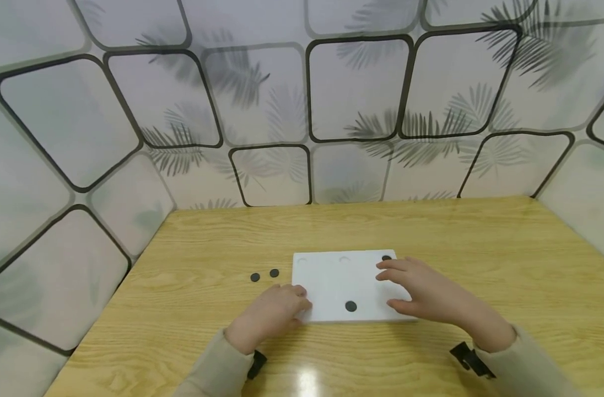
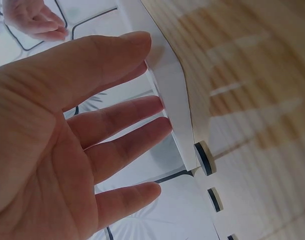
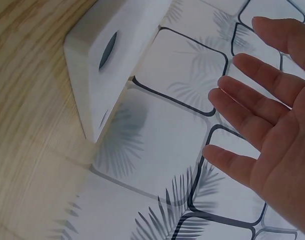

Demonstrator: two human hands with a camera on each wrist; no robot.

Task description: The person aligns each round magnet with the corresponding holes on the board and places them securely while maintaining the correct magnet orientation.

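A white board (image 1: 332, 281) with shallow round recesses along its far side lies flat on the table. One black disc (image 1: 350, 306) sits on it near the front edge. Another black disc (image 1: 386, 258) is at its far right corner, partly behind the right fingers in the head view. My left hand (image 1: 274, 311) is at the board's left edge, fingers spread and fingertips right at the rim, holding nothing. Over the board's right side hovers my right hand (image 1: 426, 289), its fingers apart and no object between them. In the left wrist view a black disc (image 2: 205, 159) lies beside the board.
Two loose black discs, a nearer one (image 1: 254, 277) and a farther one (image 1: 274, 273), lie on the wooden table (image 1: 222, 237) left of the board. A patterned wall covering (image 1: 262, 99) rises behind the table and along both sides.
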